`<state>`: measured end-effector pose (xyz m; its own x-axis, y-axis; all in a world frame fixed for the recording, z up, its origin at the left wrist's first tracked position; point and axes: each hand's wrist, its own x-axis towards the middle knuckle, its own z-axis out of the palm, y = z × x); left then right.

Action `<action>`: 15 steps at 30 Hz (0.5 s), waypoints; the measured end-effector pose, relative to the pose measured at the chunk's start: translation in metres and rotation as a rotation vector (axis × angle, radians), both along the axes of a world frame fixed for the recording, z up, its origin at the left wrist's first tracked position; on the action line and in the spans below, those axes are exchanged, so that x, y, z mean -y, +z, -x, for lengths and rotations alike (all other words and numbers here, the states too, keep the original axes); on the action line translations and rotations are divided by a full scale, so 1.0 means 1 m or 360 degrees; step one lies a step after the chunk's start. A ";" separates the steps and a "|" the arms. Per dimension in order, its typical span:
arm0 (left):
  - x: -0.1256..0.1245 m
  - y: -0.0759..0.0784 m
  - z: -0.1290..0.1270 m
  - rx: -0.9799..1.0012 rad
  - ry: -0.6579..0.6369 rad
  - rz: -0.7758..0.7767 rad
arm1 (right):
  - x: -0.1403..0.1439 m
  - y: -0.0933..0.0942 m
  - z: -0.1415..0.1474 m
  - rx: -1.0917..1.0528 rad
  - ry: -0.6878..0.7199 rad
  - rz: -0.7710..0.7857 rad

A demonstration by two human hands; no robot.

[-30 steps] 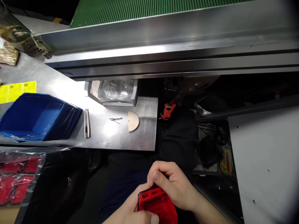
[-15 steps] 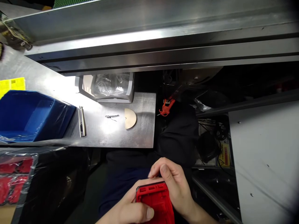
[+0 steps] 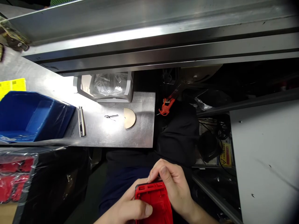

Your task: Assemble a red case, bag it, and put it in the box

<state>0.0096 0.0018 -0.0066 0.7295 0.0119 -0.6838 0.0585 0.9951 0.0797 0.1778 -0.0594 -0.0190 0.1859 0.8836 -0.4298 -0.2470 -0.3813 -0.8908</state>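
A red plastic housing [image 3: 157, 203] with a dark outer rim lies hollow side up at the bottom of the view, its lower part cut off by the frame. My left hand [image 3: 133, 207] grips it from the left, thumb inside over the floor of the shell. Curled over its top right corner, my right hand [image 3: 174, 183] is closed, thumb and bent fingers drawn together beside the dark rim. Whatever those fingers hold is hidden. On the metal table [image 3: 142, 137] lie a half-round beige disc [image 3: 130, 118], a small dark tool [image 3: 111, 116] and a pale-handled cutter [image 3: 81, 123].
A blue bin [image 3: 46, 116] stands at the left, near a grey bin [image 3: 128, 93] holding clear plastic bags. Bagged red parts [image 3: 15, 182] sit lower left. A thick metal beam [image 3: 149, 56] crosses above. An orange air gun [image 3: 167, 106] hangs beyond the table's right edge.
The right fingers have shifted slightly left along the housing's top edge. The left hand keeps its hold, and the housing sits a little further left in view.
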 end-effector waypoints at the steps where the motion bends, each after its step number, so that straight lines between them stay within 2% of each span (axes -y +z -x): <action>1: 0.000 0.001 -0.001 -0.0005 -0.0003 0.0007 | 0.000 0.000 0.000 0.0054 -0.0023 0.0002; 5: 0.000 0.003 -0.004 0.0083 0.0085 -0.0029 | -0.001 0.001 0.000 0.0219 -0.0152 0.0051; 10: 0.004 -0.001 -0.001 0.0025 0.0114 -0.0004 | -0.001 0.002 -0.001 0.0122 -0.0047 0.0031; 15: 0.005 -0.003 -0.002 0.0107 0.0157 0.0013 | 0.000 -0.001 -0.001 0.0575 -0.0269 -0.0014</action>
<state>0.0119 -0.0031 -0.0093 0.7694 0.0808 -0.6336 -0.0453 0.9964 0.0720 0.1788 -0.0599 -0.0202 0.4670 0.8309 -0.3025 0.0242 -0.3540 -0.9349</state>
